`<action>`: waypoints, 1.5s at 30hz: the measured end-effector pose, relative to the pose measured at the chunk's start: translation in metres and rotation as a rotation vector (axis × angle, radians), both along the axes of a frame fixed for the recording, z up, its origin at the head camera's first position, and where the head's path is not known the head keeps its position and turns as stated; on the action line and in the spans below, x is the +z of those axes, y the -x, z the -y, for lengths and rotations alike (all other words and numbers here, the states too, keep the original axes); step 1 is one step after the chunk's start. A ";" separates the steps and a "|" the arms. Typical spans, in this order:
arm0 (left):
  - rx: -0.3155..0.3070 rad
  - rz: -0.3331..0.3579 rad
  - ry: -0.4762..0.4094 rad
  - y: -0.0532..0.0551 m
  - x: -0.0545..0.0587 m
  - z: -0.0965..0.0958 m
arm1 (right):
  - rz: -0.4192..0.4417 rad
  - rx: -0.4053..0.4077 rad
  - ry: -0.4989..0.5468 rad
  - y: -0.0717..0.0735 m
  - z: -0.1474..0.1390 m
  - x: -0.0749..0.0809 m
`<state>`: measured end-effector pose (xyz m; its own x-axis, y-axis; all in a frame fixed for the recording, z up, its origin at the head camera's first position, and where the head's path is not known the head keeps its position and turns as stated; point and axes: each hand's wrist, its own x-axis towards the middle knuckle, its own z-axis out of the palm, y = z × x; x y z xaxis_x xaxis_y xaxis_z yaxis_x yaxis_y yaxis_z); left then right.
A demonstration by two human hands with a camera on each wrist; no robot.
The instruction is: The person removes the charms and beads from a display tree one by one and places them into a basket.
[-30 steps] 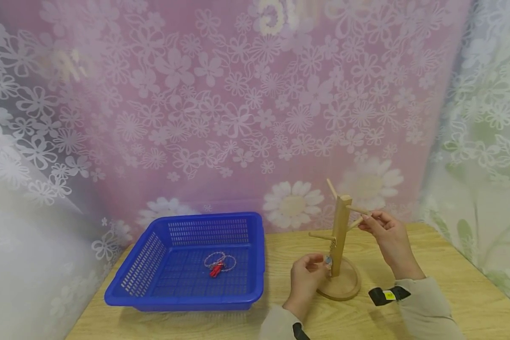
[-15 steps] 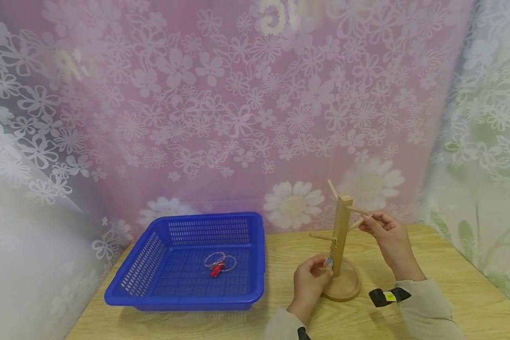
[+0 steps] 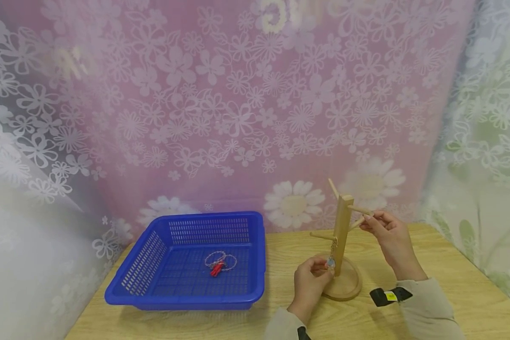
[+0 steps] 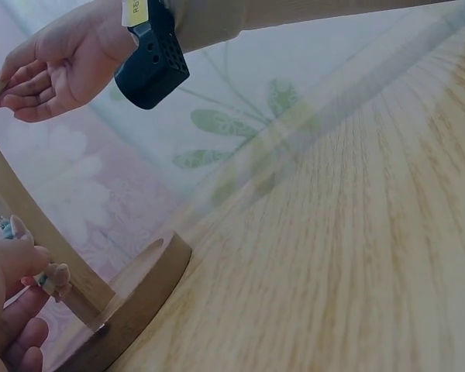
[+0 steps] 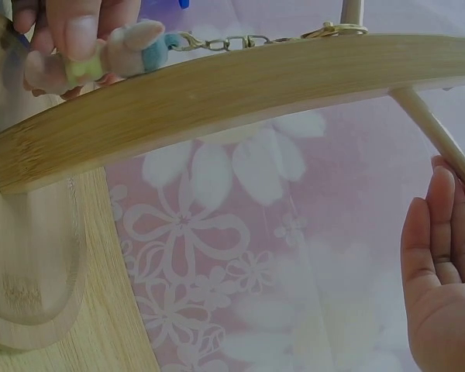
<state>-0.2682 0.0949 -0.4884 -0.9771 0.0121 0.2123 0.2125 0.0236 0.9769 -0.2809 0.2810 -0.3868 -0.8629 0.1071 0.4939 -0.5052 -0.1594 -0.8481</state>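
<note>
A wooden peg stand [image 3: 343, 236] with a round base stands upright at the right of the table. A keychain [image 3: 331, 262] hangs by its gold ring [image 5: 337, 31] from the stand's lower left peg [image 3: 321, 236]. Its small figure [image 5: 132, 54], pinkish with blue and yellow parts, lies along the post at the end of a short chain. My left hand [image 3: 308, 284] pinches this figure between thumb and fingers, low beside the post. On the other side, my right hand [image 3: 388, 241] pinches the end of a right-hand peg [image 5: 434, 132].
Left of the stand is a blue plastic basket [image 3: 182, 301] with slotted walls. Inside it lies a thin cord loop with a red tassel [image 3: 216, 268]. A flower-patterned curtain [image 3: 238, 118] closes off the back of the wooden table [image 3: 446, 274].
My left hand has shifted slightly right along with the keychain's figure, and more of the figure shows past the fingertips. My right hand stays on its peg.
</note>
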 end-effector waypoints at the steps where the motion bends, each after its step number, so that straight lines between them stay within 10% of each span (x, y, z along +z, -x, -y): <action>1: 0.001 0.000 0.000 0.000 0.000 0.000 | 0.000 0.001 -0.001 0.000 0.000 0.000; 19: 0.012 0.031 -0.014 -0.001 0.002 0.001 | -0.001 0.011 0.005 0.001 0.000 -0.002; 45: 0.000 -0.061 -0.076 -0.005 0.033 0.010 | 0.028 -0.022 -0.011 0.000 -0.001 -0.003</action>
<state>-0.2634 0.0849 -0.4554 -0.9623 -0.0067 0.2719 0.2718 -0.0500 0.9610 -0.2810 0.2821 -0.3899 -0.8737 0.1209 0.4712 -0.4849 -0.1393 -0.8634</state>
